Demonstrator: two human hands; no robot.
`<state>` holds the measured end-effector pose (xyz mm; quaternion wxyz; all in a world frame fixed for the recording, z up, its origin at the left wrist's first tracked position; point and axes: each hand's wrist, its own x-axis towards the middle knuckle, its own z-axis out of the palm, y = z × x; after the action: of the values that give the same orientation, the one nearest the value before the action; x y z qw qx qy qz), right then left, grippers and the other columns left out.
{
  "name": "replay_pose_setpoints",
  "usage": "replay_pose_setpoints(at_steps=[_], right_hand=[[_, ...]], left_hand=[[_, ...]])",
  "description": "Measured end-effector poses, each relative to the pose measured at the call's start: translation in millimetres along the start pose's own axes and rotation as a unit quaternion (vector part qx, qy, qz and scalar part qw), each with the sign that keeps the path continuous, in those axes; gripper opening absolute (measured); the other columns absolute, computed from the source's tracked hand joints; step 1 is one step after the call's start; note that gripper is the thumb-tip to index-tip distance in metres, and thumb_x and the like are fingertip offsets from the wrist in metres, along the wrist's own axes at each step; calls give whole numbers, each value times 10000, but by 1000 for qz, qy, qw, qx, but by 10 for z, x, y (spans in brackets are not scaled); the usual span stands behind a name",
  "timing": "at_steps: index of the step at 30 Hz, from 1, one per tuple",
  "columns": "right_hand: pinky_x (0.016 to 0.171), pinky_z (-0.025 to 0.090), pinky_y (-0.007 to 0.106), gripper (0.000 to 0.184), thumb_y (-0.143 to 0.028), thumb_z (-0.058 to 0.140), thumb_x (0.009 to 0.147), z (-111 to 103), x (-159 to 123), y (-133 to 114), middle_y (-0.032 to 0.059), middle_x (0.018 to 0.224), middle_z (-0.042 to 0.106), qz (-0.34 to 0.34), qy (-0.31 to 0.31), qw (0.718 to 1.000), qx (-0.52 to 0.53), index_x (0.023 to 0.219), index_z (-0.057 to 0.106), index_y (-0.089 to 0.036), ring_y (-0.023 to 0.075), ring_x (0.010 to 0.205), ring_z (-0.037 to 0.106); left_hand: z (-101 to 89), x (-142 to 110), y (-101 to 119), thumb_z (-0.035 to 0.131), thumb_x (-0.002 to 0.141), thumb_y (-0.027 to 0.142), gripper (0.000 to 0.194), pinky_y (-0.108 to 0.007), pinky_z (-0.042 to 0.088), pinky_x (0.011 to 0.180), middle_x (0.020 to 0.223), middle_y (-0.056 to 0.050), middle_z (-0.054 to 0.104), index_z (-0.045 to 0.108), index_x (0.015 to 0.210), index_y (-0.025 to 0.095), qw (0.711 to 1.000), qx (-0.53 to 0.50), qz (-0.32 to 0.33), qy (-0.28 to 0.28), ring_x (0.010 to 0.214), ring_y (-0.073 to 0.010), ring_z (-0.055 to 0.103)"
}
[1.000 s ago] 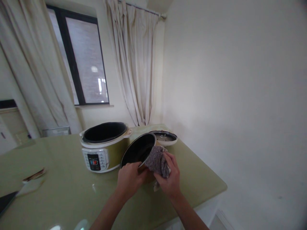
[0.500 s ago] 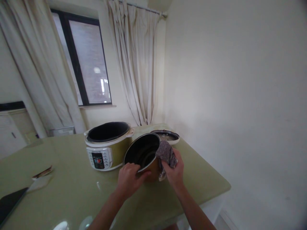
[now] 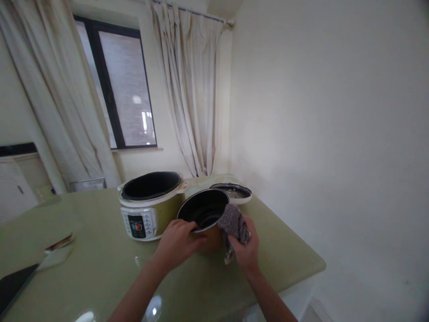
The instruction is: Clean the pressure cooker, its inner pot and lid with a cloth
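Note:
A dark-lined inner pot (image 3: 212,239) with a brownish outside leans toward me on the table. My left hand (image 3: 177,241) grips its near-left rim, fingers over the edge and thumb along the outer wall. In my right hand (image 3: 247,246) is a bunched grey cloth (image 3: 233,222), pressed to the right side of the pot's rim. Left of the pot stands the body of an electric pressure cooker (image 3: 169,219), uncovered, its control panel facing me. Behind the pot a round lid (image 3: 239,193) lies with its inner side up.
The glossy pale green table (image 3: 107,277) ends at a right edge near the plain wall. On its left lie a dark flat object (image 3: 15,286) and a small brown-and-white item (image 3: 59,242). Curtains (image 3: 194,89) and a window stand behind.
The pot has tipped back a little toward upright and shifted slightly right. My left hand moved with it, a bit left and up along the rim; the cloth sits slightly lower.

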<state>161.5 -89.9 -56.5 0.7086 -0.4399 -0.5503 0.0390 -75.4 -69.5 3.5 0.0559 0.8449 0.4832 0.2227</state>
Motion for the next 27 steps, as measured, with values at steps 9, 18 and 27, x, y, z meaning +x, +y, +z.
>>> replay_pose_setpoints(at_steps=[9, 18, 27], right_hand=[[900, 609, 459, 460, -229, 698, 767, -1, -145, -52, 76, 1109, 715, -4, 7, 1000, -3, 1227, 683, -251, 293, 1012, 707], [970, 587, 435, 589, -191, 706, 704, -53, -38, -357, 93, 1210, 695, -48, -67, 997, 8, 1290, 687, -253, 302, 1114, 691], [1009, 561, 468, 451, -368, 740, 778, 78, 978, -192, 57, 1103, 800, 124, -259, 957, 52, 1199, 741, -207, 284, 1033, 735]], left_hand=[[266, -83, 319, 650, 955, 561, 369, -322, 367, 712, 851, -70, 780, 726, 783, 243, 994, 80, -68, 23, 892, -271, 727], [-36, -155, 599, 536, 972, 350, 348, -310, 257, 616, 691, -36, 720, 655, 667, 232, 985, -98, -138, 32, 659, -187, 628], [-110, -315, 310, 426, 1042, 514, 429, -307, 266, 599, 622, 10, 600, 597, 765, 234, 980, -181, -57, 53, 585, -162, 538]])
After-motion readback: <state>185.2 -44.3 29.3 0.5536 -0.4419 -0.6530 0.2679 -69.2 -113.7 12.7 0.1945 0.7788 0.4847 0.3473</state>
